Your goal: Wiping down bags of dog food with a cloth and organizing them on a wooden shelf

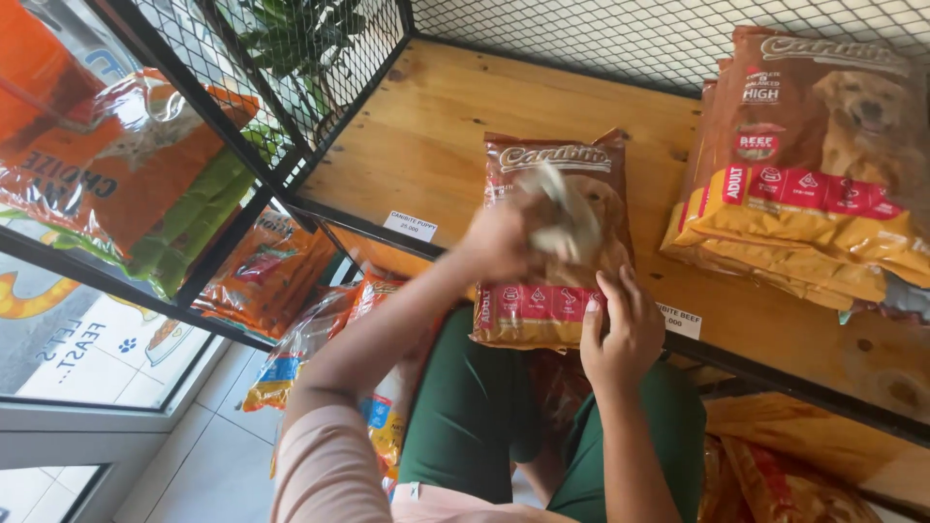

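Note:
A brown and red pet-food bag [557, 165] with a dog picture lies flat on the wooden shelf [436, 136], its lower end over the front edge. My left hand [504, 237] is shut on a pale cloth [567, 218], blurred, pressed against the bag's middle. My right hand [620, 324] grips the bag's lower right corner, fingers spread over its red band.
A stack of larger brown and yellow pet-food bags [804, 165] lies at the shelf's right. Wire mesh [639, 34] backs the shelf. Two white price tags [410, 226] sit on the front edge. Orange bags [116, 165] fill the left and lower shelves. Tiled floor [203, 465] lies below.

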